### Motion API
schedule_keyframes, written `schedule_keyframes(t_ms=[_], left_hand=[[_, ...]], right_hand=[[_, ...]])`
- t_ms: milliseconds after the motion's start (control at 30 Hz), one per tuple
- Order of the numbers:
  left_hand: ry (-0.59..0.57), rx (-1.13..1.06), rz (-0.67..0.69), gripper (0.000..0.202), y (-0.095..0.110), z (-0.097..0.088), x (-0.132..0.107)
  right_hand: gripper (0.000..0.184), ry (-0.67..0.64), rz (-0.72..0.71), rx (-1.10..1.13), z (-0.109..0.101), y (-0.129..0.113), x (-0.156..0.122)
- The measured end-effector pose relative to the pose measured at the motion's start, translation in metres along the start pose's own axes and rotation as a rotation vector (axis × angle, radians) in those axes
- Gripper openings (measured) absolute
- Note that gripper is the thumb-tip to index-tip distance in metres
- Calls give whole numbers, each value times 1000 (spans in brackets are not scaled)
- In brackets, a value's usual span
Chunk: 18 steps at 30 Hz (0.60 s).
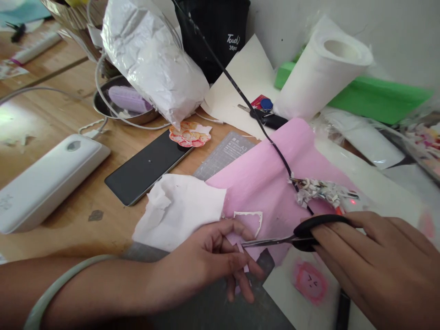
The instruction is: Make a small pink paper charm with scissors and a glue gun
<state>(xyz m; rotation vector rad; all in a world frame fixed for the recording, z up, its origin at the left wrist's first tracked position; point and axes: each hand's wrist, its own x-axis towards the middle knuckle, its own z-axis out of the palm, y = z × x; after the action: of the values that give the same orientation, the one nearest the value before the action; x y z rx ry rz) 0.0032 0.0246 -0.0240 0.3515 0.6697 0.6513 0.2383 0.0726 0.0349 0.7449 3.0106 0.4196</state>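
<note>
While your right hand [374, 252] gripped scissors [293, 239], they pointed left toward a pink strip [240, 249]. Your left hand [215, 256] pinched it.

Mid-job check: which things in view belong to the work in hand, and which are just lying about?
In the work:
scissors, held in the right hand
small pink piece, in the left hand
pink sheet, probably, beside the left hand

Apparently just lying about:
phone
white power bank
paper roll
</note>
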Motion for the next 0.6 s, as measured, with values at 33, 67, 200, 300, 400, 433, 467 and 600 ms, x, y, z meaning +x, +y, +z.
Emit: schedule_keyframes(t_ms=[33, 67, 200, 300, 400, 433, 467, 600], left_hand=[[7, 1, -5, 32, 0, 0, 0], [14, 3, -10, 33, 0, 1, 0], [30, 22, -38, 34, 2, 4, -1], [11, 26, -35, 34, 1, 4, -1], [-22, 22, -14, 31, -1, 2, -1], [-37, 20, -7, 29, -2, 1, -1], [-51, 17, 4, 28, -2, 0, -1], [-85, 4, 24, 24, -3, -3, -1]], right_hand=[[29, 9, 21, -5, 0, -2, 3], [31, 23, 52, -9, -1, -3, 6], [34, 46, 87, 5, -4, -8, 12], [35, 51, 78, 12, -4, -7, 11], [35, 52, 75, 35, -2, -5, 9], [34, 48, 73, 43, -2, -4, 8], [34, 50, 74, 46, -1, -4, 8], [33, 63, 64, 56, 1, -4, 8]])
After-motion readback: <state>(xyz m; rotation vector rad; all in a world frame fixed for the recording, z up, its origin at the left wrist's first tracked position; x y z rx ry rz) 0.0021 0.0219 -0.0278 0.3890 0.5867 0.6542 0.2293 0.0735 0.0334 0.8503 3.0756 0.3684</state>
